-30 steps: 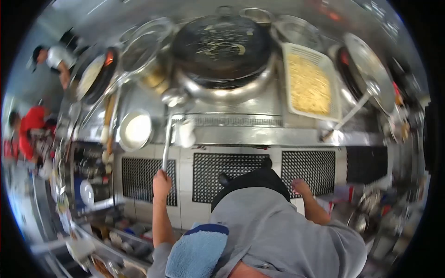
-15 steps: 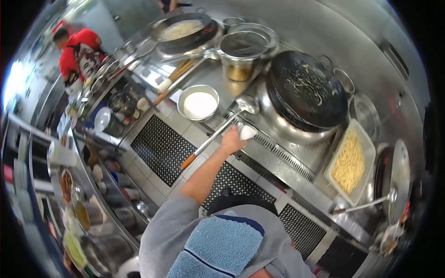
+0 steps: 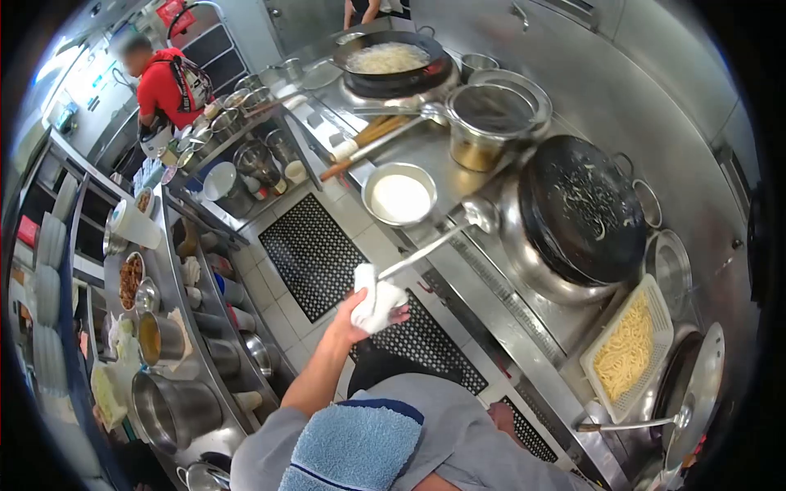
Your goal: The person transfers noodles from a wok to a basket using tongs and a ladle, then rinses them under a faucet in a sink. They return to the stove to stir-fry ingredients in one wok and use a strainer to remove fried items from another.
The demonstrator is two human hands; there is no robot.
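Note:
My left hand (image 3: 354, 317) is closed on a crumpled white cloth (image 3: 378, 298) over the black floor mat (image 3: 315, 254), in front of the steel cooking range (image 3: 491, 295). The cloth sits at the near end of a long steel ladle (image 3: 458, 233); whether my hand also grips the handle through it I cannot tell. The ladle's bowl rests on the range beside a big black wok (image 3: 585, 209) with noodle scraps. Only a bit of my right hand (image 3: 501, 414) shows low beside my grey top, its fingers hidden. A blue towel (image 3: 352, 446) lies on my shoulder.
A metal bowl of white stuff (image 3: 399, 198), a pot with a strainer (image 3: 491, 114), a white tray of noodles (image 3: 629, 348) and a far wok of noodles (image 3: 391, 59) stand on the range. A shelf of containers (image 3: 164, 344) runs along the left. A person in red (image 3: 168, 82) works far left.
My head has turned left, so the range has swung to the right. My left hand let go of the ladle handle, picked up the white cloth from the range edge and drew it back.

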